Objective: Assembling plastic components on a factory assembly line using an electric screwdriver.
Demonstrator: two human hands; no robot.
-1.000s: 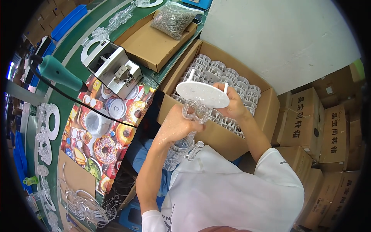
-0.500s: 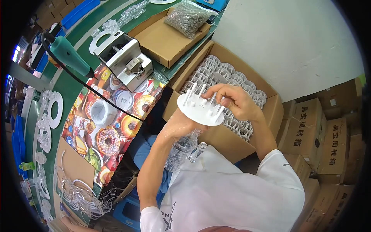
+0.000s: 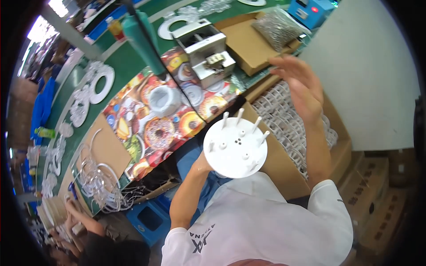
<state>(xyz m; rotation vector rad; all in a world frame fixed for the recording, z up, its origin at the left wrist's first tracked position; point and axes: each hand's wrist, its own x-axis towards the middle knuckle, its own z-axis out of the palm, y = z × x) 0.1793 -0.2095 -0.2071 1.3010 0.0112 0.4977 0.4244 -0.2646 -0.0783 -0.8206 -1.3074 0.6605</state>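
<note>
A round white plastic plate with upright pegs and small raised bosses faces up in front of my body. My left hand supports it from beneath; the plate hides its fingers. Raised away from the plate, my right hand is open, its fingers stretched and holding nothing. Below that hand stands an open carton full of white slatted ring-shaped plastic parts.
On the bench, a teal electric screwdriver hangs near a white metal screw feeder. A bag of small metal parts lies in a cardboard tray. Tangled tubing sits left. Another person's arm shows lower left.
My right hand has let go of the plate's pegs and moved up and right over the carton. The plate is turned more face-up. The view has shifted, showing more at lower left.
</note>
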